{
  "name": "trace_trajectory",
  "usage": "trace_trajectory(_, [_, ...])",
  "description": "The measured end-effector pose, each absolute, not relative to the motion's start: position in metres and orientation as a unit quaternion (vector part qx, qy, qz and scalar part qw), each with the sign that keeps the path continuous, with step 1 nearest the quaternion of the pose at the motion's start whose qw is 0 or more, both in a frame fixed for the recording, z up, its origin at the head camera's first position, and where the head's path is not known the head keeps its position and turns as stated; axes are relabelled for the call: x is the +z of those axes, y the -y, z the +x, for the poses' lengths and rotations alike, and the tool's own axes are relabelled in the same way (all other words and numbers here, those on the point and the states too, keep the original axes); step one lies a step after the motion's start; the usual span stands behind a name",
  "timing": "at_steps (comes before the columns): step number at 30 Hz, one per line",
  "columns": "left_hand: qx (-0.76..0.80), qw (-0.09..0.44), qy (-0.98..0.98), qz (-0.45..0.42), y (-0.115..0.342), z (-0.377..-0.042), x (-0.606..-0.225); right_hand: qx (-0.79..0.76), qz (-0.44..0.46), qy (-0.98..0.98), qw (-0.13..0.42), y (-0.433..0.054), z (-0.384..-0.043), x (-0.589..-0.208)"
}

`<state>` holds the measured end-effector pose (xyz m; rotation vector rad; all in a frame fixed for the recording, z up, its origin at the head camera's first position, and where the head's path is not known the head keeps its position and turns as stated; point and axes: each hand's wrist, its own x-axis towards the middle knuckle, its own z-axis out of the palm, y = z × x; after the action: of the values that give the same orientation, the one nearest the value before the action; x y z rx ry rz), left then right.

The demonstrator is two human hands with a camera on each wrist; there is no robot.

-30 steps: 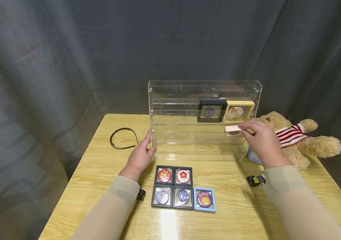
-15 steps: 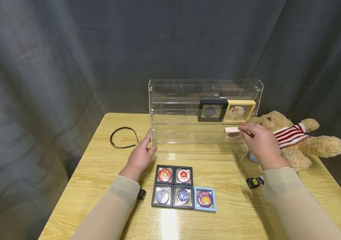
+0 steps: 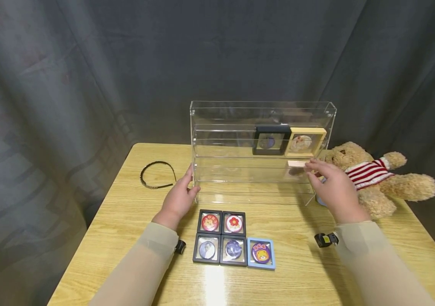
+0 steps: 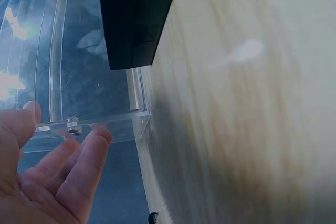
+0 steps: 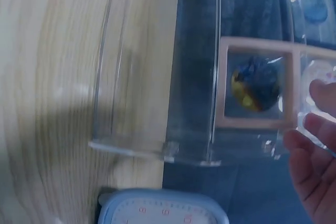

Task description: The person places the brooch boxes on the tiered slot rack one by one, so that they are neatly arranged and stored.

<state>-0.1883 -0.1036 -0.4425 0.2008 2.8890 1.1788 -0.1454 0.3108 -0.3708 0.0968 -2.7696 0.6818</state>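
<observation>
A transparent acrylic display rack stands on the table. My left hand grips its left side panel; in the left wrist view the thumb and fingers lie on either side of that panel. A small pink square frame with a round badge in it stands on a lower tier at the right. Beside its right end is my right hand, thumb and fingers parted, fingertips right at the frame's corner. On the tier above, a black frame and a yellow frame stand side by side, each with a round badge.
Several black badge frames and a light blue one lie before the rack. A black headband lies left. At right are a teddy bear in a striped top and a light blue clock. A dark curtain hangs behind.
My right thumb and fingers have spread apart and drawn slightly right, off the pink frame, which now stands on the tier. The left hand keeps its place on the rack.
</observation>
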Motion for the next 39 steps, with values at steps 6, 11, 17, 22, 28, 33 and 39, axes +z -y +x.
trace_trajectory(6, [0.378, 0.009, -0.923, 0.068, 0.104, -0.188, -0.442, 0.249, 0.113, 0.942, 0.196, -0.295, -0.135, -0.380])
trace_trajectory(11, [0.373, 0.008, -0.925, 0.066, 0.104, -0.189, -0.443, 0.243, 0.155, 0.939, 0.185, -0.276, -0.125, -0.394])
trace_trajectory(17, [0.372, 0.004, -0.925, 0.073, 0.104, -0.190, -0.444, 0.246, 0.172, 0.947, 0.111, -0.252, -0.110, -0.420])
trace_trajectory(22, [0.375, 0.001, -0.924, 0.075, 0.104, -0.190, -0.445, 0.268, 0.174, 0.947, 0.005, -0.239, -0.100, -0.441])
trace_trajectory(28, [0.378, 0.005, -0.923, 0.071, 0.103, -0.190, -0.445, 0.285, 0.169, 0.940, -0.077, -0.234, -0.091, -0.455])
trace_trajectory(33, [0.380, 0.010, -0.923, 0.064, 0.103, -0.189, -0.444, 0.283, 0.190, 0.935, -0.101, -0.233, -0.090, -0.456])
trace_trajectory(39, [0.376, 0.012, -0.924, 0.064, 0.103, -0.188, -0.443, 0.285, 0.192, 0.933, -0.110, -0.231, -0.090, -0.454])
